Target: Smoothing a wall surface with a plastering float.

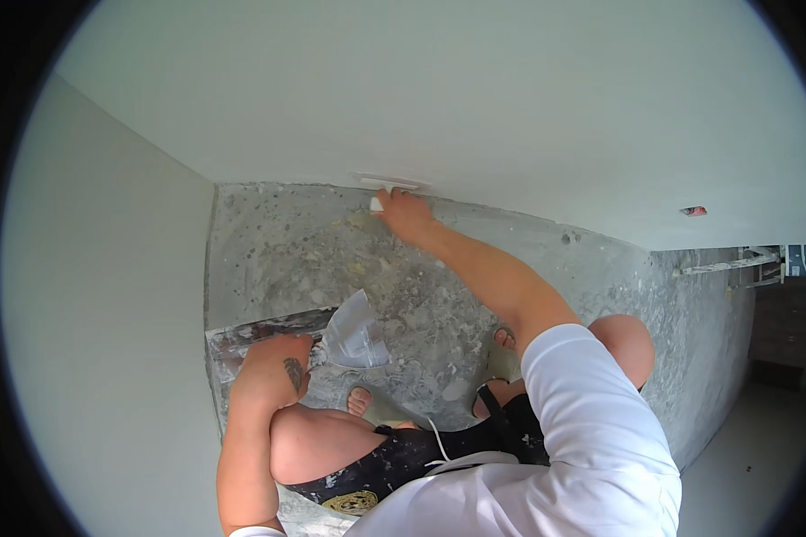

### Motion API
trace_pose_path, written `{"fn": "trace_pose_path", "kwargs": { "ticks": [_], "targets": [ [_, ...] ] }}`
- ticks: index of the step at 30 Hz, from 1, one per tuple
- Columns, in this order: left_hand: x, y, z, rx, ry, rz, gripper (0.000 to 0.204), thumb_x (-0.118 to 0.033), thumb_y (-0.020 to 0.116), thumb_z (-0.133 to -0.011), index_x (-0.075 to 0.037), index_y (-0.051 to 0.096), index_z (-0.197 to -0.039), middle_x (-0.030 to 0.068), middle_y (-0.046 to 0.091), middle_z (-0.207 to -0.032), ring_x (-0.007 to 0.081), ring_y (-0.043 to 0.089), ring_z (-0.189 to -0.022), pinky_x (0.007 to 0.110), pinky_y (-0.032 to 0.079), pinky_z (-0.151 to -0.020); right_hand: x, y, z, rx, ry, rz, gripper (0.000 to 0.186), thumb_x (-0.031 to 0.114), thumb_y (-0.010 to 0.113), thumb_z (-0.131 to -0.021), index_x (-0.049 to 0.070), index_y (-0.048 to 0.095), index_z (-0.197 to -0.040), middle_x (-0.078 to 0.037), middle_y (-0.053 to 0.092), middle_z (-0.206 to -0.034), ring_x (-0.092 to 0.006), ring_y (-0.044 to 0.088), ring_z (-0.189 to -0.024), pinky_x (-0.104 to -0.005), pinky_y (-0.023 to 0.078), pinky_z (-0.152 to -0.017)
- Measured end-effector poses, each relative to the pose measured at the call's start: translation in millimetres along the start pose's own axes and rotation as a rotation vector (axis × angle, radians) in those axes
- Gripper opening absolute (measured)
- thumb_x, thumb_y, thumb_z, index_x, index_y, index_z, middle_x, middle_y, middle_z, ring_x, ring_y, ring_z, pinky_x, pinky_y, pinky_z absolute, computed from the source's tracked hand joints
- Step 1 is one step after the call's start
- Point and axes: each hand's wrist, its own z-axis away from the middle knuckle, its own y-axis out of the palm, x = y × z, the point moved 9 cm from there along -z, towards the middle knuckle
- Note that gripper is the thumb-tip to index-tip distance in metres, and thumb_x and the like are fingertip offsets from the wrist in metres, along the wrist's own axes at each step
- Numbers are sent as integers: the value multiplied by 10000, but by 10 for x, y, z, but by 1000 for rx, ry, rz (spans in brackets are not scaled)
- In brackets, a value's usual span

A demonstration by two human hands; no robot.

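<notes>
My right hand (406,215) grips a white-handled finishing trowel (390,183), its blade against the foot of the white wall (439,116). My left hand (273,367) is closed on a putty knife with a wide, smeared steel blade (355,333), held above the concrete floor at lower left. Behind that hand lies a long, dark, plaster-streaked board or strip (235,340); I cannot make out whether the hand touches it. I crouch in sandals between these walls, my knees bent.
A second wall (107,295) meets the first at a corner on the left. The speckled concrete floor (439,295) runs rightward. A small red wall opening (694,211) sits low on the right. Beyond the wall's end are a paint-spattered ladder (725,267) and a pale blue object (801,264).
</notes>
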Motion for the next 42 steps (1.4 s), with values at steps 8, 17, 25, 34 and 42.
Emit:
{"fn": "trace_pose_path", "kwargs": {
  "ticks": [8,17,25,34,42],
  "targets": [
    [-523,-159,-196,-67,76,-51,211,-17,665,-701,-8,670,-912,201,707,-921,407,682,-904,469,549,-771,-2607,-81,1930,132,85,177,441,341,633,-955,58,481,-1257,-192,622,-1095,-365,646,-1022,-491,559,-812],
    [-344,7,-299,-14,6,38,465,-167,765,-714,-32,645,-1143,226,698,-1056,420,639,-1061,469,530,-879,-2026,-1078,1971,-236,18,91,461,430,621,-948,43,569,-1194,-185,616,-1007,-354,640,-931,-464,549,-747],
    [-90,161,-268,34,-248,165,529,-141,784,-722,-55,628,-1220,190,715,-1035,356,671,-989,443,513,-853,-2151,-396,1889,-309,69,85,526,471,622,-934,67,565,-1266,-175,626,-1132,-349,609,-1097,-477,542,-815],
    [52,262,-209,-21,-325,261,591,-97,756,-740,-62,600,-1309,198,704,-1132,360,667,-1047,425,514,-909,-4208,-1506,4214,-548,135,209,479,326,728,-861,71,570,-1235,-174,605,-1157,-361,585,-1087,-482,497,-879],
    [-533,-190,-244,-81,-287,103,627,-114,755,-738,-77,578,-1339,200,695,-1146,372,645,-1085,435,497,-940,-2643,-1608,3246,-566,43,114,454,395,708,-868,108,598,-1203,-131,619,-1130,-315,587,-1138,-434,537,-785]
  ]
}}
